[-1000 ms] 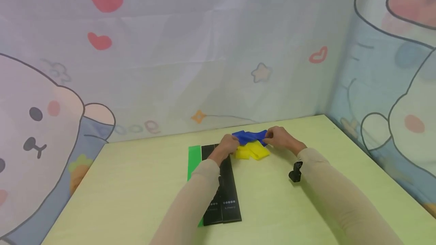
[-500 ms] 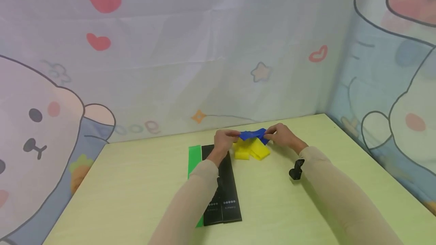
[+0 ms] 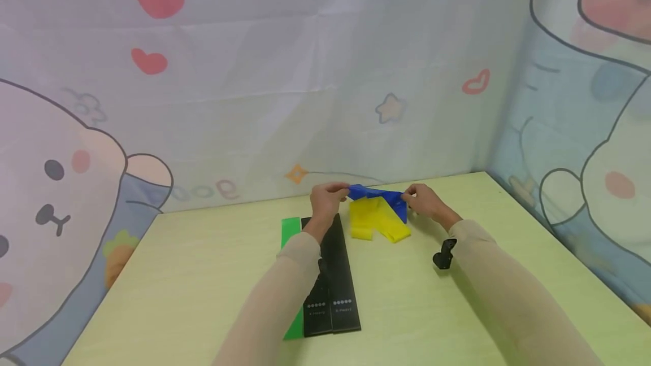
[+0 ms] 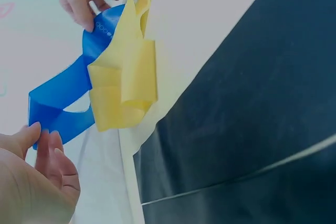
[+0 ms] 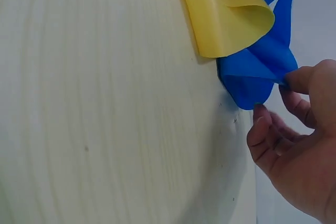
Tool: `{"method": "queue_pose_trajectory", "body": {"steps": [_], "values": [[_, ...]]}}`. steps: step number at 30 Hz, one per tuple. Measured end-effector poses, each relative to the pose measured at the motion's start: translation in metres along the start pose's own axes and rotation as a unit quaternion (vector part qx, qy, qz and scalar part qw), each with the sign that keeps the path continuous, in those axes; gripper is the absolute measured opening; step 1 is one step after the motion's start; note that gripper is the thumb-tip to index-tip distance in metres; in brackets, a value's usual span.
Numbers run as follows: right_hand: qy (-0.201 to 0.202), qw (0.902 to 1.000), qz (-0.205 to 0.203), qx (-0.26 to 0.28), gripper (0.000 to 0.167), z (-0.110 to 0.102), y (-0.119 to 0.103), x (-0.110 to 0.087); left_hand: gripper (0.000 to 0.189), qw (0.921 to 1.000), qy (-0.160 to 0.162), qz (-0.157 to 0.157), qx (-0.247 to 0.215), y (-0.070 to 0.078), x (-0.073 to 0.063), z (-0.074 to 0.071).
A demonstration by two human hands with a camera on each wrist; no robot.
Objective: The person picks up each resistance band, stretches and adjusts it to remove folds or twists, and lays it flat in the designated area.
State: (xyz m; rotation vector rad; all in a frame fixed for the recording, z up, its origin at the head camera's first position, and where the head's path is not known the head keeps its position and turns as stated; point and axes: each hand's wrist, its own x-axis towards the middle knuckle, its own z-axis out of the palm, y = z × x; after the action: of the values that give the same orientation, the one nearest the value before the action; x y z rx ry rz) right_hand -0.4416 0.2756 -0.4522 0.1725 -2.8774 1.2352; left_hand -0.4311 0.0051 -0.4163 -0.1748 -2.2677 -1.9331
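Note:
A blue resistance loop band (image 3: 391, 199) stretches between my two hands near the table's back edge. My left hand (image 3: 326, 201) pinches its left end between thumb and fingers; the left wrist view shows the blue loop (image 4: 58, 95) hanging partly open there. At the other end my right hand (image 3: 424, 201) pinches the band, with a blue fold (image 5: 254, 77) drooping below the fingertips in the right wrist view. A yellow loop band (image 3: 378, 219) lies loosely folded in front of the blue one and overlaps it, hiding part of its middle.
Two black bands (image 3: 339, 275) with printed dots lie flat side by side, partly under my left forearm. Along their left side is a flat green band (image 3: 291, 230). Behind the pale table (image 3: 203, 275) hangs a cartoon-printed curtain (image 3: 254, 72).
My left hand has moved left and back, drawing the bunched blue band out longer. The right hand has shifted slightly right. The yellow band has spread a little.

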Motion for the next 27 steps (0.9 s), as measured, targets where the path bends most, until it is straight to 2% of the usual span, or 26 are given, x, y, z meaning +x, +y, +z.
{"method": "queue_pose_trajectory", "body": {"steps": [6,10,13,16,18,20,24,27], "values": [[-0.009,0.9995,0.025,-0.015,0.03,0.002,-0.002,0.0,0.012,0.9998,-0.005,0.016,0.014,0.007,0.002,-0.005],[-0.009,0.9991,0.007,-0.042,0.025,0.006,0.001,0.002,0.013,0.9995,-0.015,0.026,0.006,0.007,0.003,-0.006],[-0.021,0.9984,-0.011,-0.051,0.04,0.01,0.004,0.004,0.014,0.9994,-0.019,0.029,-0.005,0.007,0.004,-0.006],[-0.036,0.9975,-0.009,-0.061,0.057,0.012,0.006,0.006,0.014,0.9992,-0.021,0.029,-0.017,0.006,0.003,-0.005],[-0.04,0.9968,-0.005,-0.069,0.06,0.013,0.006,0.007,0.015,0.9989,-0.024,0.03,-0.026,0.004,0.003,-0.005],[-0.044,0.9964,-0.007,-0.072,0.054,0.013,0.004,0.007,0.015,0.9985,-0.026,0.031,-0.037,0.002,0.002,-0.006],[-0.048,0.9967,-0.018,-0.062,0.028,0.012,0.001,0.005,0.015,0.998,-0.02,0.032,-0.05,-0.002,0.003,-0.008],[-0.039,0.9983,-0.011,-0.043,0.021,0.011,0.002,0.004,0.017,0.9977,-0.018,0.034,-0.056,-0.004,0.003,-0.01]]}}
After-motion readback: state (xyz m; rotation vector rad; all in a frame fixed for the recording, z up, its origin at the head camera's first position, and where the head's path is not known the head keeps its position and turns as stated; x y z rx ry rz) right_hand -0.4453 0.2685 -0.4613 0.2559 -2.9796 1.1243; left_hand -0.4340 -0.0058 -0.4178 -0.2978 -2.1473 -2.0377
